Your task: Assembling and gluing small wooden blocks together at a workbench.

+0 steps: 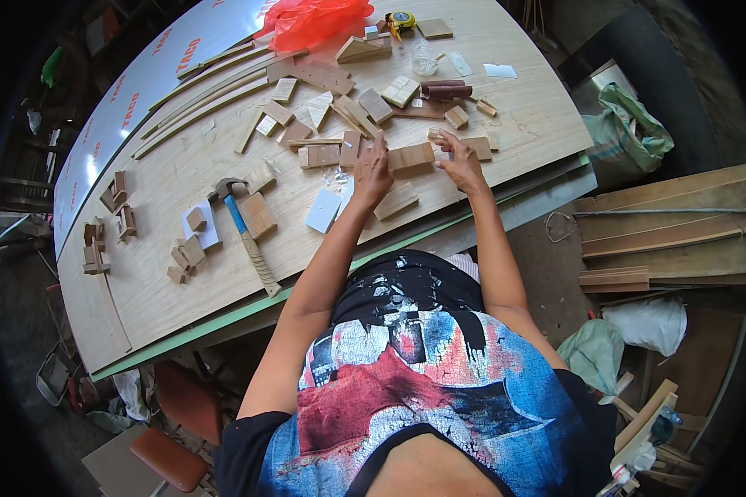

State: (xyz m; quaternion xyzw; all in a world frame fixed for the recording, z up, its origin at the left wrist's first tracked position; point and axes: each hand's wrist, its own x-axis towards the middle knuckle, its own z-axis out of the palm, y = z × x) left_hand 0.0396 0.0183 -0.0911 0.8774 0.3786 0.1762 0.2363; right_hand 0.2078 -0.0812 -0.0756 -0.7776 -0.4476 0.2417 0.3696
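Observation:
My left hand (374, 176) rests among the wooden pieces with its fingers stretched forward, beside a brown wood block (350, 149). To its right lies a longer rectangular wood block (411, 156), between my two hands. The fingers of my right hand (462, 164) are bent, and a small pale wood piece (433, 133) shows at their tips. Under that hand's far side sits a flat brown block (477, 148). Nearer to me are a pale wood block (397, 202) and a white card (323, 210), with wood shavings (337, 178) beside the left wrist.
A claw hammer (244, 236) with a blue-and-tan handle lies at left, near small assembled wood pieces (125, 222). Long wood strips (203, 108), a red plastic bag (315, 23) and a yellow tape measure (400, 22) lie farther back. Boards (663, 224) stand right of the table.

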